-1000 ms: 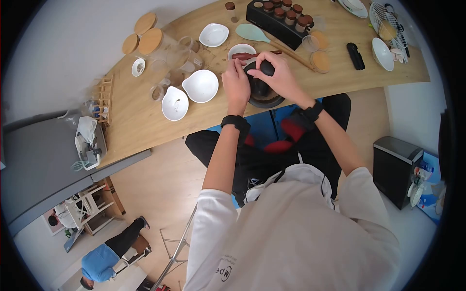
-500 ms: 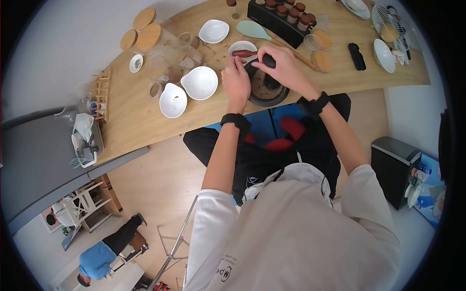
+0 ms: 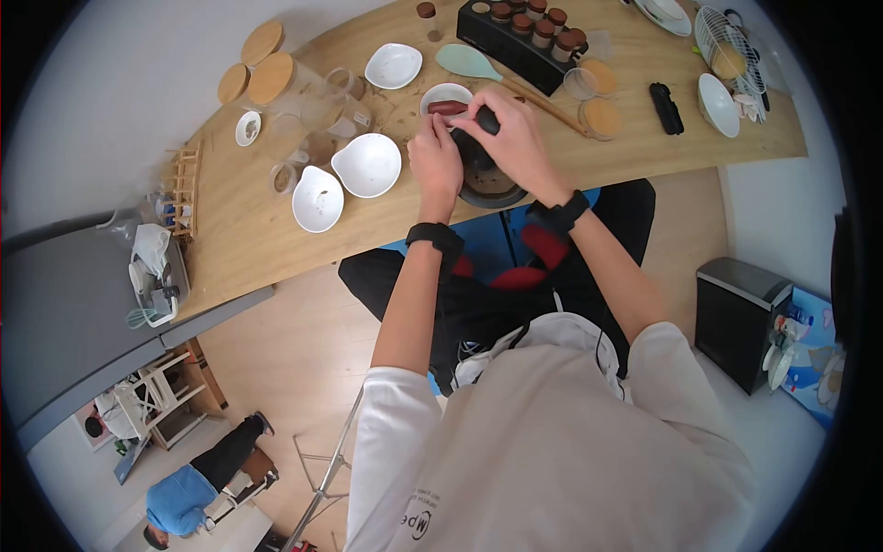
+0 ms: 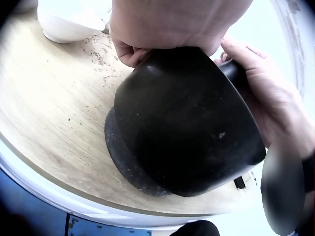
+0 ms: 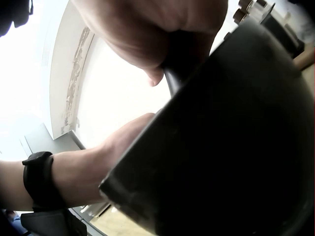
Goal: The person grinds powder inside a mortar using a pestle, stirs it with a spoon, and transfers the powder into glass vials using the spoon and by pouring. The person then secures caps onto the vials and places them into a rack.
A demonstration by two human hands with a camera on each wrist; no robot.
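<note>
A black mortar (image 3: 501,200) stands near the table's front edge, with brown powder visible inside. At its left rim my left hand (image 3: 435,161) holds on, and the left wrist view shows those fingers curled at the far edge of the bowl (image 4: 182,128). My right hand (image 3: 517,143) grips the knob of a black pestle (image 3: 487,120), whose lower end is down in the mortar. The pestle handle (image 5: 179,66) rises above the rim in the right wrist view. Just beyond the hands, a white bowl (image 3: 445,90) holds a dark red handled utensil (image 3: 447,108).
White bowls (image 3: 368,166) and lidded jars (image 3: 273,81) stand to the left. Behind are a black spice rack (image 3: 515,53) and a green spatula (image 3: 467,61). A black case (image 3: 666,109) and wire basket (image 3: 727,41) lie right. Another person (image 3: 179,500) sits behind.
The pestle has swung round inside the mortar, first to the right and then back to the left, with my right hand on it. My left hand stays at the mortar's rim.
</note>
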